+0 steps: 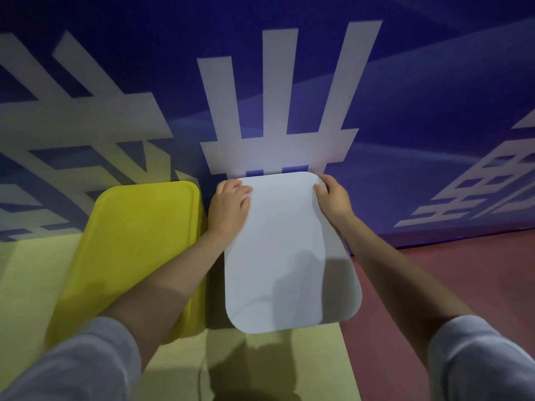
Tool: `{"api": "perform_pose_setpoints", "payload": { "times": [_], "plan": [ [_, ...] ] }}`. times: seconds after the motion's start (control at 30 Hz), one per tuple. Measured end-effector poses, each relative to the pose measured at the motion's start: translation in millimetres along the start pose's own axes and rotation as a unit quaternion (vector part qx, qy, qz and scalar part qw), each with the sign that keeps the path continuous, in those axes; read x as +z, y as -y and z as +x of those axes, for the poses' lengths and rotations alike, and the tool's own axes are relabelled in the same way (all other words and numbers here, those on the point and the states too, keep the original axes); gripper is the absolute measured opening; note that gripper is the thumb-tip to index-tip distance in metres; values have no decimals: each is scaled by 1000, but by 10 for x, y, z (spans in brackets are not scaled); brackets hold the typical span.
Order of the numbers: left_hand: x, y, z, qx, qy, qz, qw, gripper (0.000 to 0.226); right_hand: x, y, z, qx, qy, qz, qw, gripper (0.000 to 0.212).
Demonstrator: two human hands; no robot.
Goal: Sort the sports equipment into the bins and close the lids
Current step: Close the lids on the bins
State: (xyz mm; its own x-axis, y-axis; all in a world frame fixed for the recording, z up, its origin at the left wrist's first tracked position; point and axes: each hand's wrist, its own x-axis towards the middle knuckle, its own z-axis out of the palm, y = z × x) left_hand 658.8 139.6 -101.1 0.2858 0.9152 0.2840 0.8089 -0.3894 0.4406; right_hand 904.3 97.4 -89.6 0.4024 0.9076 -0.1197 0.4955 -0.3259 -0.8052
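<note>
A white lid lies flat over the right bin, which it hides entirely. My left hand rests on the lid's far left corner, fingers curled over the edge. My right hand holds the far right corner, thumb on top and fingers round the rim. To the left stands the yellow bin with its yellow lid lying on it. No sports equipment is in sight.
Both bins stand on a pale yellow mat against a blue wall banner with large white characters. Red floor lies to the right of the mat.
</note>
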Motion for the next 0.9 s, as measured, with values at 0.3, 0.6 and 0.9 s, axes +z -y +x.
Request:
{"api": "perform_pose_setpoints", "payload": {
  "times": [0.3, 0.6, 0.9],
  "plan": [
    [-152, -122, -1038, 26, 90, -63, 994, 40, -240, -378, -1126, 0, 35, 21, 999, 49],
    [-262, -241, -1200, -10, 111, -53, 992, 47, -252, -308, -1324, 17, 23, 29, 999, 49],
    [-333, -295, -1210, -114, 26, -99, 988, 34, -150, -262, -1426, 28, 9, 64, 998, 49]
  ]
}}
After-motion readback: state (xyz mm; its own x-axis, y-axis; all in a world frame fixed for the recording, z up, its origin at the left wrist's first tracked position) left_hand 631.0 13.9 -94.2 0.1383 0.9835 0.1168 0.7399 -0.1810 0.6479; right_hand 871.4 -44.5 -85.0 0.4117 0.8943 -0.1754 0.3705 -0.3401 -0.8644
